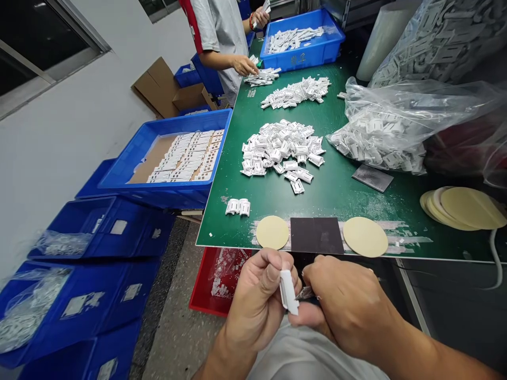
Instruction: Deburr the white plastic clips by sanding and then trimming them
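My left hand (pixel 257 301) pinches a small white plastic part (pixel 288 291) between thumb and fingers, below the near edge of the green table (pixel 340 195). My right hand (pixel 348 301) grips a small metal blade (pixel 304 293), its tip touching the part. On the table just beyond lie a dark square pad (pixel 316 235) between two tan round discs (pixel 272 232) (pixel 365 237). A heap of the same white parts (pixel 281 150) covers the table's middle, and a small cluster of parts (pixel 238 207) sits near the left edge.
A blue bin (pixel 119 177) with rows of white parts stands left of the table, more blue bins (pixel 99 227) below it. Clear bags of parts (pixel 396 126) lie at right, stacked tan discs (pixel 463 208) nearby. A co-worker's hand (pixel 244 65) sorts parts at the far end.
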`<state>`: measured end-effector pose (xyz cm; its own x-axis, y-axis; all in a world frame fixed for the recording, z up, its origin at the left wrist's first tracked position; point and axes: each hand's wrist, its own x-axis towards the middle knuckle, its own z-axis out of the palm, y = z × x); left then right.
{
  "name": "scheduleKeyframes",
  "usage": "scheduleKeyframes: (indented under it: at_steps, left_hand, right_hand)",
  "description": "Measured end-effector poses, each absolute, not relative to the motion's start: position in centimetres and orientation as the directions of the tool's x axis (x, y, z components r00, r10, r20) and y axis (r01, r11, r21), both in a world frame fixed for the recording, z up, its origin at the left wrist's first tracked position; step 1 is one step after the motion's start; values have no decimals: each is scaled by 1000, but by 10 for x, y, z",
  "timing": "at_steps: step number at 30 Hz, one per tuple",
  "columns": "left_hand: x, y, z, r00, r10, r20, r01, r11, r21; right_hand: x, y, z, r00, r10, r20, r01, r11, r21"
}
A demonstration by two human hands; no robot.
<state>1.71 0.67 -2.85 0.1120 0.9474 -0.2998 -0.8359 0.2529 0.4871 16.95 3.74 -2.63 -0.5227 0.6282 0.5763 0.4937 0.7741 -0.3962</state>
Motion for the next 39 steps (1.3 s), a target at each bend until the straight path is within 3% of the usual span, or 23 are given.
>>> scheduleKeyframes:
  at_steps: [27,31,33,35,37,39]
  left_hand:
    - [21,6,-29,97,941,-325,-840,252,481]
    - [23,6,-30,71,932,-355,-806,263,530]
    - [19,8,-35,-74,938,-338,-630,218,745]
    - [8,16,-43,-267,940,-213,-281,136,950]
    - [-8,28,-52,-376,925,-60,40,80,996]
    - [-26,45,-59,-404,914,26,215,68,974]
  right_hand:
    - [172,35,-33,-545,604,581,467,795,-389]
    - [175,33,-37,-546,591,594,422,806,-415]
    - [177,31,-41,-540,592,599,373,806,-460]
    - [180,28,-47,-525,614,589,335,786,-520]
    - [182,25,-54,-506,644,574,326,759,-564]
    - [184,22,-59,-490,672,556,339,734,-588]
